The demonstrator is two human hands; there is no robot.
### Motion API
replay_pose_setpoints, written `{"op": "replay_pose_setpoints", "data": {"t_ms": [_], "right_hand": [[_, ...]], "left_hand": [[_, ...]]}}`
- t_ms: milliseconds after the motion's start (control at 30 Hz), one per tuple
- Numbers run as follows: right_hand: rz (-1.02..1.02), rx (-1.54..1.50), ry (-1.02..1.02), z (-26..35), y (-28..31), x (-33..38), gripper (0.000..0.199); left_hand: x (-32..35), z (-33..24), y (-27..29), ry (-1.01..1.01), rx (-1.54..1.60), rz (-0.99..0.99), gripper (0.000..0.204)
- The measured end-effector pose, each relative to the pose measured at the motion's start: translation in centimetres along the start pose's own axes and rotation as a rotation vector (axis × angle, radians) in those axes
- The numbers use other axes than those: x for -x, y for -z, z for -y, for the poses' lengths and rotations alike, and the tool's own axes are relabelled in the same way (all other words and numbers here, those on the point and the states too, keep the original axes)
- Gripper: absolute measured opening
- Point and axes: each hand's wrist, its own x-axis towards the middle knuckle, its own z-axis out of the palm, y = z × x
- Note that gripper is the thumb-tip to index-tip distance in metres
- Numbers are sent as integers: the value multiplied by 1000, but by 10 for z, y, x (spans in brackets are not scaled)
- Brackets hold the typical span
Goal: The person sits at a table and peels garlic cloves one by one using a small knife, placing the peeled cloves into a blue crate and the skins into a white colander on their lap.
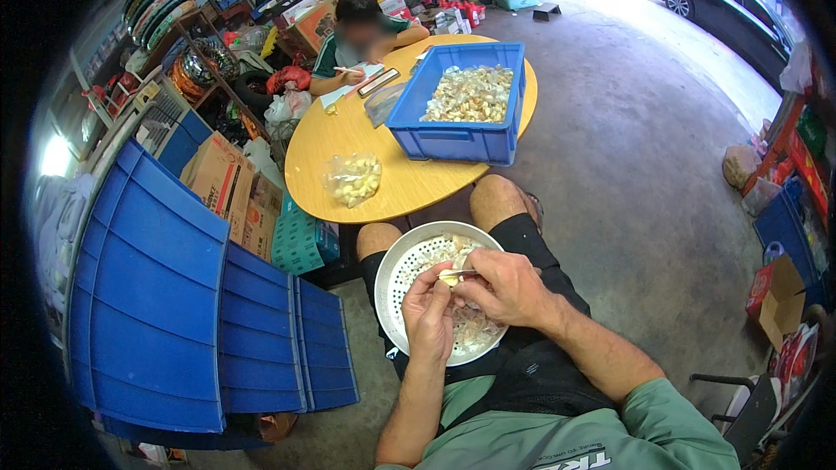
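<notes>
On my lap rests a round metal colander [392, 274] with holes in its bottom, and pale papery skins [475, 328] and pieces lie in it. Over it, my left hand [428, 312] pinches a pale yellow garlic clove [448, 278] between thumb and fingers. My right hand [508, 288] is closed round a small knife [461, 272], whose thin blade lies against the clove; its handle is hidden in my fingers. Ahead on the table, a clear plastic bag [353, 179] contains peeled cloves. A blue crate [461, 140] beyond my knees holds many unpeeled-looking cloves [470, 94].
A person [357, 30] sits across the round wooden table [322, 152], writing on paper. Tall blue plastic crates [148, 287] and cardboard boxes [222, 183] stand to my left. An open carton [778, 300] and a chair [751, 405] are at right. Outside is a dark car [718, 4].
</notes>
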Motion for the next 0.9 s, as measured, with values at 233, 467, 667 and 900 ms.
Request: {"op": "replay_pose_setpoints", "data": {"t_ms": [233, 467, 667, 900], "right_hand": [[40, -27, -39, -9, -1, 3, 30], [114, -119, -82, -12, -2, 4, 34], [80, -130, -119, -12, -1, 4, 32], [53, -28, -97, -2, 1, 2, 30]], "left_hand": [[1, 1, 1, -2, -8, 58, 25], [2, 0, -1, 54, 42, 12, 26], [-1, -2, -3, 45, 96, -42, 26], [2, -1, 1, 9, 75, 12, 25]]}}
